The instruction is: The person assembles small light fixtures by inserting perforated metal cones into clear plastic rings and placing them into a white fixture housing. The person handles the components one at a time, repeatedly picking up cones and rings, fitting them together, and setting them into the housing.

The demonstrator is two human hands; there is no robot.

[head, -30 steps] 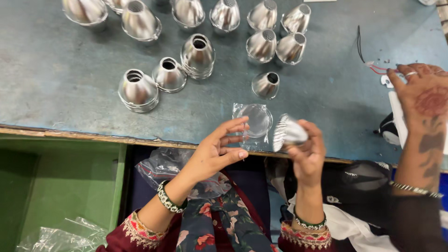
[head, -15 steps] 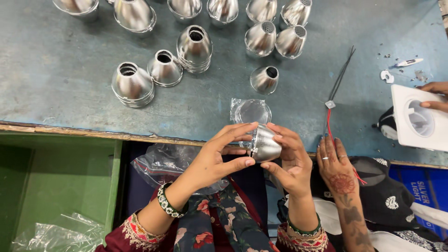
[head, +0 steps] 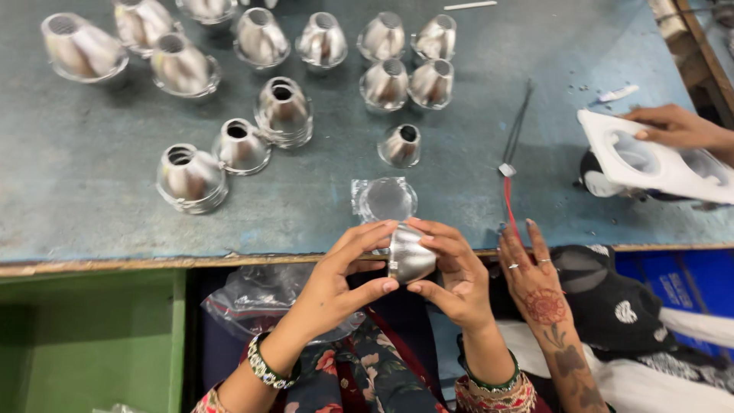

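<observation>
- The silver metal reflector cup (head: 410, 256) is shiny and cone-shaped, held just over the near edge of the desk (head: 76, 183).
- The left hand (head: 336, 279) grips its left side with curled fingers.
- The right hand (head: 451, 275) grips the other side.
- A clear round lens in plastic wrap (head: 384, 199) lies on the desk just beyond.

Just beyond your fingers, a small clear plastic pouch (head: 384, 199) lies flat on the table. A crumpled clear plastic bag (head: 260, 294) sits in your lap.

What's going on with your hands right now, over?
Left hand and right hand both gripping one shiny metal reflector cup at the table edge. Another person's hand close beside, not touching.
</observation>
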